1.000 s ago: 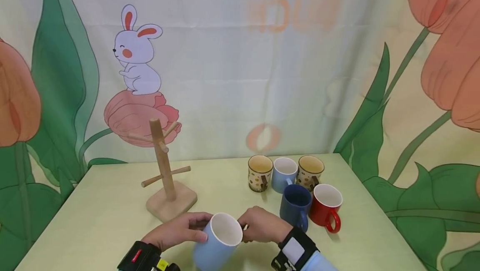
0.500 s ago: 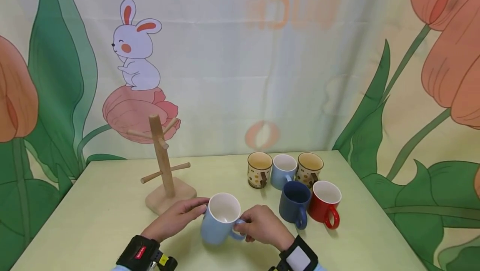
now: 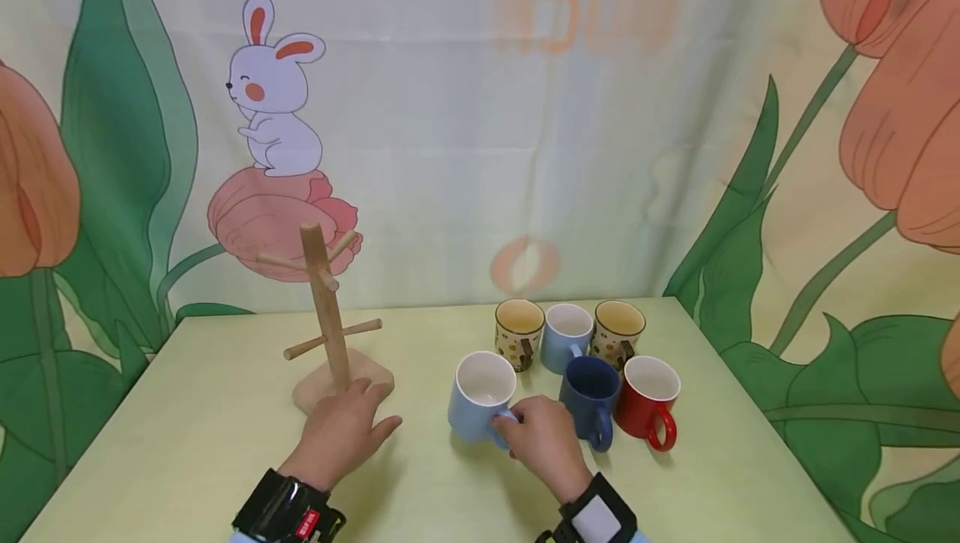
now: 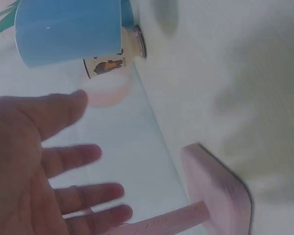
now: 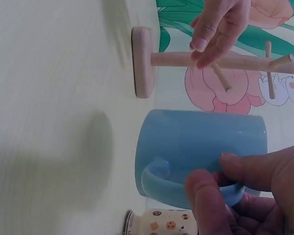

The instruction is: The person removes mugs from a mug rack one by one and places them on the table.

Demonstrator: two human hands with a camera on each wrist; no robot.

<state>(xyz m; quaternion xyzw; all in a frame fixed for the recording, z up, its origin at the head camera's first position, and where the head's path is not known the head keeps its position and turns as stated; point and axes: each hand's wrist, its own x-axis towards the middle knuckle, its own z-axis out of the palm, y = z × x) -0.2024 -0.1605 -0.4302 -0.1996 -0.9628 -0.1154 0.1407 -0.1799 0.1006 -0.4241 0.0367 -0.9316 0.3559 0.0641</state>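
Note:
My right hand (image 3: 545, 443) pinches the handle of a light blue mug (image 3: 474, 409) with a white inside. In the right wrist view the mug (image 5: 206, 132) hangs above the table, with thumb and fingers curled round its handle (image 5: 169, 191). My left hand (image 3: 341, 430) is spread with nothing in it, in front of the base of a wooden mug rack (image 3: 327, 318). The left wrist view shows the fingers (image 4: 88, 198) loosely extended, apart from the rack's base (image 4: 218, 191). Bare pegs stick out from the rack's post.
Right of the held mug stand a dark blue mug (image 3: 590, 397), a red mug (image 3: 647, 401), another light blue mug (image 3: 566, 339) and two patterned cream mugs, one at the left (image 3: 517, 334). A printed curtain (image 3: 450, 126) hangs behind the table (image 3: 225, 426).
The right hand has carried the light blue mug away to the right and farther back. My left hand has let go of the mug and moved left toward the rack.

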